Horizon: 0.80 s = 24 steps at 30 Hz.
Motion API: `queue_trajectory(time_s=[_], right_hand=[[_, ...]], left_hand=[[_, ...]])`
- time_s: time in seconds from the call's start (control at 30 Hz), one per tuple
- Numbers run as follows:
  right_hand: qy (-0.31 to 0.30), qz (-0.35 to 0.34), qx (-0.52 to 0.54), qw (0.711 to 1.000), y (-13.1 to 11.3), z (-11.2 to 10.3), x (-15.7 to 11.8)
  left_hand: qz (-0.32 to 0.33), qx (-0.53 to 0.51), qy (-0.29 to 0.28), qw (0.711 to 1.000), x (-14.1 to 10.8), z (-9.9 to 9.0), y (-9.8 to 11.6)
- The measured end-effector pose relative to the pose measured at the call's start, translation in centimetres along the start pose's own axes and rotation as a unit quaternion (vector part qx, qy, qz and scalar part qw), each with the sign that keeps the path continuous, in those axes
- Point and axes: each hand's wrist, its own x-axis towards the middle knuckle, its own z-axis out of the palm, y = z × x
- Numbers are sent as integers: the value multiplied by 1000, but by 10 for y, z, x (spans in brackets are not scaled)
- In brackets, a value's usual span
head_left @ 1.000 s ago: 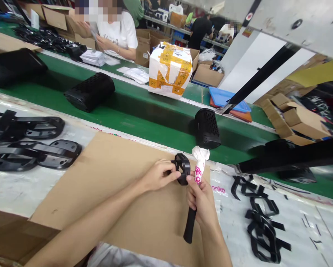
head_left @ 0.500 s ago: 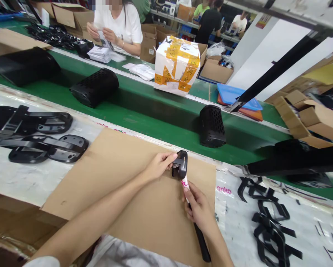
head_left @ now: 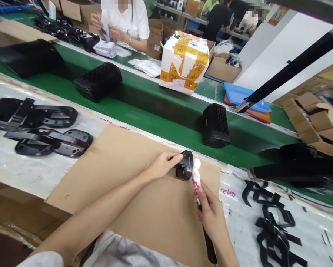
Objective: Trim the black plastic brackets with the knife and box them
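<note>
My left hand (head_left: 166, 163) pinches a black plastic bracket (head_left: 187, 165) at its left side and stands it on edge over a cardboard sheet (head_left: 122, 174). In my right hand (head_left: 210, 207) is a hammer (head_left: 196, 178), its black handle running down towards me and its upper part wrapped in white plastic with pink print. The wrapped end is just right of the bracket, with a narrow gap between them. My right fingers are closed round the tool below the wrapping.
Black brackets (head_left: 46, 142) lie at left, and black frames and strips (head_left: 274, 237) at right. Black perforated housings (head_left: 216, 126) rest on the green conveyor (head_left: 155, 122). Across it, a person (head_left: 127, 26) handles small items near a taped white box (head_left: 184, 63).
The hammer's wrapped end has moved right, away from the bracket's lower edge, and now shows fully. My left hand keeps its grip on the bracket. The view has shifted slightly.
</note>
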Motion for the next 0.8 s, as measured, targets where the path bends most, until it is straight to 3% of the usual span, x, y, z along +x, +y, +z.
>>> queue_trajectory(time_s=[0.1, 0.23, 0.4, 0.53, 0.7, 0.8], right_hand=[[18, -16, 13, 1000, 2, 3, -1], [-92, 57, 25, 994, -1, 0, 1], [-5, 45, 58, 997, -5, -1, -4], [-63, 72, 41, 995, -3, 5, -5], [-14, 39, 59, 997, -5, 6, -4], [-70, 58, 54, 994, -3, 7, -4]], left_hand=[[7, 15, -1, 1000, 0, 0, 0], [0, 7, -8, 1000, -1, 0, 0], [-5, 17, -5, 1000, 0, 1, 0], [-8, 9, -8, 1000, 0, 1, -2], [-9, 25, -2, 1000, -1, 2, -1], [-3, 24, -3, 1000, -1, 2, 1]])
